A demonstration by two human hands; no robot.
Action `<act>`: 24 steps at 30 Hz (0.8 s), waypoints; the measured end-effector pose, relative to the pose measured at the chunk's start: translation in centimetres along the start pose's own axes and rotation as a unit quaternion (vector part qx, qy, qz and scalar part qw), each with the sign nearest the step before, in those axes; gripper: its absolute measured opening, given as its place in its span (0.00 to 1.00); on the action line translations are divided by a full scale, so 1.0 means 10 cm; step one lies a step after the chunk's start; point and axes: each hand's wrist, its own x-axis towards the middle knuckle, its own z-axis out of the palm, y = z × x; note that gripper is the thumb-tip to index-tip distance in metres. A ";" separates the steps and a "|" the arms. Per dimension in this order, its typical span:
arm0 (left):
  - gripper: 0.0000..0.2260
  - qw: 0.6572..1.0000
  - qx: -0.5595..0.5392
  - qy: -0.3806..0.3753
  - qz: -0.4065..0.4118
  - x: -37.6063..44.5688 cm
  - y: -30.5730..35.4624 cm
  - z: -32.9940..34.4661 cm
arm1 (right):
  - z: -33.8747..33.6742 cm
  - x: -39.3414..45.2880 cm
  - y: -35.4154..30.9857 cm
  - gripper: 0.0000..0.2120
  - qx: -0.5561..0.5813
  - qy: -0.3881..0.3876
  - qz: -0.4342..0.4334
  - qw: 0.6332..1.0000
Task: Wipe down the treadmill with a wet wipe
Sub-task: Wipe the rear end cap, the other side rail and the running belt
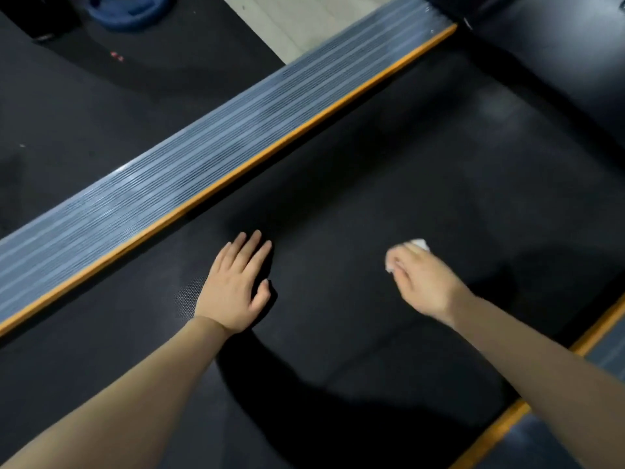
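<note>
Under both hands stretches the treadmill belt (372, 184), a broad black sheet with a fine dotted grain that shows best just left of the left wrist. Beyond the fingertips of the left hand, running diagonally from lower left to upper right, lies the left side rail (189, 174): long, flat, grey-blue and ribbed lengthwise, with an orange strip (270, 154) along the edge that meets the belt. Behind the right forearm a second orange-edged rail (595, 343) shows only in part. Far ahead of the right fingers rises a dark, smooth housing (558, 52) at the belt's head. Past the left rail the dark rubber floor (84, 106) gives way to a pale patch of flooring (304, 25), and a round blue object (128, 10) sits at the top edge, cut off by the frame.

Left hand (236, 286) lies flat on the belt, palm down, its fingers (252, 253) straight and slightly spread, thumb out to the side, holding nothing. Right hand (422, 279), well apart from it, is blurred; its fingers (402, 257) curl over the wet wipe (421, 244), a small white crumpled wad that peeks out beyond and to the left of the fingertips and is pressed against the belt.
</note>
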 end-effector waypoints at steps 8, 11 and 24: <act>0.29 1.000 -0.009 0.006 0.008 0.06 -0.06 0.01 | 0.11 1.94 -0.94 0.12 -0.007 -0.006 0.040 0.999; 0.29 1.000 -0.008 0.005 0.008 0.06 -0.05 0.01 | 0.05 2.03 -0.92 0.18 -0.006 0.063 0.096 0.993; 0.29 1.000 0.005 -0.003 -0.001 0.06 -0.02 -0.01 | 0.22 -1.52 0.22 0.08 -0.066 -0.077 0.215 0.971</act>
